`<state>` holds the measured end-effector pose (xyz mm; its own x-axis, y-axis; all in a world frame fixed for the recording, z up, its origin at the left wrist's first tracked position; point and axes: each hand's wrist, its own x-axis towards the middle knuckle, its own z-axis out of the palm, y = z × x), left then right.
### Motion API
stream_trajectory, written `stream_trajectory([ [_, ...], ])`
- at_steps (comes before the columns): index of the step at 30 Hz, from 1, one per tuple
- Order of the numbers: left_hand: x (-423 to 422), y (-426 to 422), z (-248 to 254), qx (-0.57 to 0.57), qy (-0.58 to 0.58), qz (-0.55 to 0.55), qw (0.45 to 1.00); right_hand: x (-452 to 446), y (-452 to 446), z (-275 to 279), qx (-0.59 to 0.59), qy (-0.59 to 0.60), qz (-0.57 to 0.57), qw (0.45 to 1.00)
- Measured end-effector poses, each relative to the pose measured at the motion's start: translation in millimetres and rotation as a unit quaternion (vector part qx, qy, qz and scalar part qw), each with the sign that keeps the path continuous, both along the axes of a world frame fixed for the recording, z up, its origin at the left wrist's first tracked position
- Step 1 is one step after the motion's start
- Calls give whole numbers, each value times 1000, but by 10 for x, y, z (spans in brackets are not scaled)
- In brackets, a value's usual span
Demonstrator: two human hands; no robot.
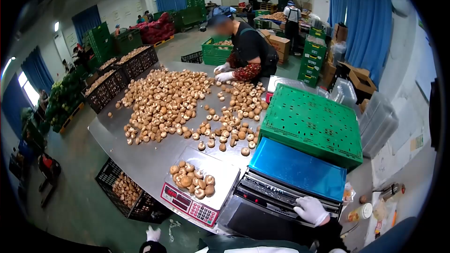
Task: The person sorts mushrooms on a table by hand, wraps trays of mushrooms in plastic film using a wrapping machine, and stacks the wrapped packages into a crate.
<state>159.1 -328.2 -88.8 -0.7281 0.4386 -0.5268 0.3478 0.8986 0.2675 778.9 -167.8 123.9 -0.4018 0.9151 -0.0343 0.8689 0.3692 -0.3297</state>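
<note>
My right hand point(311, 210), in a white glove, rests on the front of a film wrapping machine point(281, 194), fingers stretched to the left over its rollers. Whether it touches the clear film there is too small to tell. Low beside the table's near edge is my left hand point(153, 234), also gloved, with its fingers apart and nothing in them. Between the two hands stands a red and white digital scale point(225, 168), bearing a small heap of brown mushrooms point(193, 180). The machine has a blue top plate point(297, 168).
A large mushroom pile point(164, 98) covers much of the steel table point(117, 136). Across it, a co-worker point(253, 51) in white gloves handles mushrooms. An upturned green crate point(311, 122) stands behind the machine. A black crate point(126, 192) of mushrooms sits below the left edge.
</note>
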Motion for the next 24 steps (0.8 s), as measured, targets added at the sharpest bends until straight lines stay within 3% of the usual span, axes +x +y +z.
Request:
stream_trajectory([
  [1, 95, 143, 238, 89, 57, 2, 994, -112, -83, 38, 58, 46, 4, 997],
  [3, 201, 543, 569, 236, 102, 6, 966, -353, -124, 79, 29, 130, 13, 991],
  [5, 179, 997, 756, 295, 146, -65, 942, -626, -54, 29, -103, 228, 56, 967],
  [7, 236, 1436, 853, 408, 109, -77, 903, -982, 68, -114, -221, 273, 75, 933],
  [9, 269, 1870, 894, 460, 111, -158, 867, -1395, 166, -131, -327, 296, 92, 893],
  [11, 397, 2208, 984, 495, 98, -193, 842, -1747, 302, -603, -388, 326, 119, 854],
  [16, 542, 2749, 915, 476, -43, -173, 861, -2502, 574, -1052, -558, 460, -144, 676],
  [20, 457, 2908, 719, 394, -128, -147, 898, -2696, 677, -1066, -567, 484, -182, 641],
  [22, 393, 2890, 663, 389, -177, -140, 893, -2701, 677, -1147, -526, 447, -171, 703],
  [24, 444, 2800, 852, 387, -237, -113, 884, -2668, 649, -1045, -517, 451, -166, 709],
])
